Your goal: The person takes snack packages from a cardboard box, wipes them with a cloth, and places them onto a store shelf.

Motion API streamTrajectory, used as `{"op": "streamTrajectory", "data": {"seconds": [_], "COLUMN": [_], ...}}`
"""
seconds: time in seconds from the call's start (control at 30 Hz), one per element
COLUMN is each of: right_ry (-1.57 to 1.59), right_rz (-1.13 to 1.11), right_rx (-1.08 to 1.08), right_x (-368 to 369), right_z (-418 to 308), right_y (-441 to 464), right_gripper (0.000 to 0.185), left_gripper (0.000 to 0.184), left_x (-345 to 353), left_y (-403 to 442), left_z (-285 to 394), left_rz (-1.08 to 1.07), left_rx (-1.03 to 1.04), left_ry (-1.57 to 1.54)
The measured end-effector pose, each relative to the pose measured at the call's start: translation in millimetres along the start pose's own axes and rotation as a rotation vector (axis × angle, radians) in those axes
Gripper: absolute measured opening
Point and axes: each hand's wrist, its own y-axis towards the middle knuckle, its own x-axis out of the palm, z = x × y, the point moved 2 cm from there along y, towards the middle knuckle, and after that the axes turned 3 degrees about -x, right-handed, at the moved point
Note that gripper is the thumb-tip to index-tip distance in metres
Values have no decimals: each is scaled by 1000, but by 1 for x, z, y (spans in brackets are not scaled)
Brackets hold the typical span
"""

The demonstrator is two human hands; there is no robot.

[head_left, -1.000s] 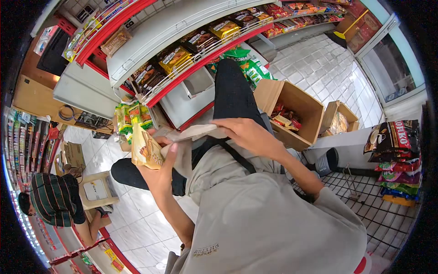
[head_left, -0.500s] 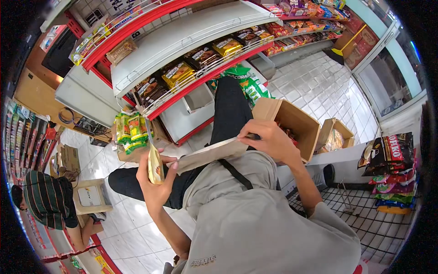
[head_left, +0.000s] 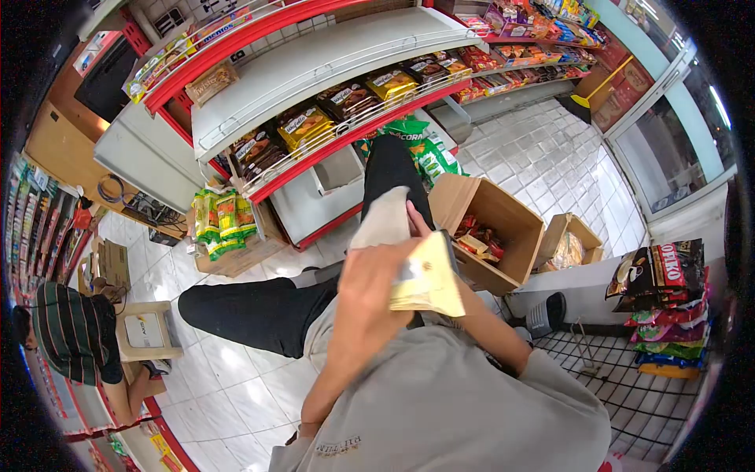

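Observation:
My left hand (head_left: 368,287) is in front of my lap, its fingers closed around a pale yellow packet (head_left: 431,277) that is tilted and slightly blurred. A dark edge shows along the packet's upper right side. Just beyond, a beige cloth (head_left: 384,219) hangs over my black-trousered leg. The fingers of my right hand (head_left: 417,220) press against the cloth's right edge; the rest of that hand is hidden behind the packet.
A shelf (head_left: 338,59) with wafer packs (head_left: 350,101) stands ahead. An open carton (head_left: 503,228) holds red packets; a smaller box (head_left: 566,244) stands beside it. Green-yellow packs (head_left: 224,220) lie on a carton at left. A person (head_left: 75,338) is beside a plastic stool (head_left: 148,330).
My left hand has moved right with the packet, crossing in front of my right hand. The cloth, earlier stretched between both hands, now hangs over the leg, farther forward.

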Motion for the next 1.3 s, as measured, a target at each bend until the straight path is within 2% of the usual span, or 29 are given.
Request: {"op": "streamTrajectory", "data": {"seconds": [0.07, 0.13, 0.2, 0.23, 0.27, 0.33, 0.37, 0.4, 0.47, 0.5, 0.6, 0.67, 0.77, 0.8, 0.87, 0.93, 1.03, 1.1, 1.13, 1.2, 1.23, 1.3], "right_ry": [-88, -125, -681, -819, -955, -609, -431, -434, -535, -586, -508, -464, -890, -898, -1221, -1374, -2070, -1954, -1835, -1719, -1533, -1156], "right_rz": [-258, -384, -417, -425, -420, -120, 25, 24, 12, 0, -133, -179, -387, -382, -226, -145, -299, -295, -289, -288, -256, -192], "right_rx": [-23, -30, -432, -534, -641, -210, 4, 9, -115, -174, -103, -80, -85, -79, -422, -597, -1115, -1130, -1154, -1172, -1066, -848], "right_x": [34, 35, 15, 10, 12, 48, 57, 59, 62, 68, 100, 107, 115, 112, 100, 99, 106, 104, 102, 99, 98, 95], "right_z": [-4, -1, -5, -10, -16, -41, -48, -54, -68, -70, -57, -50, -38, -33, -27, -19, -2, 14, 22, 24, 21, 18], "right_y": [-41, -54, -48, -47, -48, -54, -57, -59, -61, -62, -93, -99, -98, -96, -83, -83, -97, -88, -81, -72, -64, -52], "right_gripper": [48, 54, 58, 59, 60, 65, 68, 68, 62, 58, 59, 59, 67, 67, 61, 59, 61, 61, 60, 60, 58, 54], "left_gripper": [66, 66, 67, 67, 63, 57, 53, 49, 49, 49, 49, 50, 52, 53, 54, 56, 58, 59, 59, 63, 65, 66], "left_x": [20, 32, 40, 39, 32, 14, 9, 5, 8, 10, 22, 41, 41, 37, 31, 30, 39, 46, 51, 64, 66, 56], "left_y": [-6, -17, -25, -28, -31, -39, -38, -36, -44, -41, -38, -57, -73, -71, -65, -59, -54, -54, -54, -54, -54, -51], "left_z": [6, 8, 8, 7, 1, -16, -32, -58, -128, -133, -145, -162, -163, -154, -134, -117, -104, -95, -93, -90, -90, -86], "left_rz": [-127, -184, -289, -291, -160, 103, 210, 323, 95, 111, 215, 207, 155, 146, 142, 135, 94, -7, -14, -139, -189, -171], "left_rx": [55, 53, 64, 64, -112, -468, -509, -546, -591, -586, -1000, -1000, -1067, -1093, -1136, -1146, -1027, -836, -838, -726, -665, -709], "left_ry": [-40, -103, -232, -230, -272, -350, -508, -666, -1688, -1683, -1700, -1705, -1801, -1834, -1883, -1874, -1673, -1341, -1339, -945, -748, -824]}}
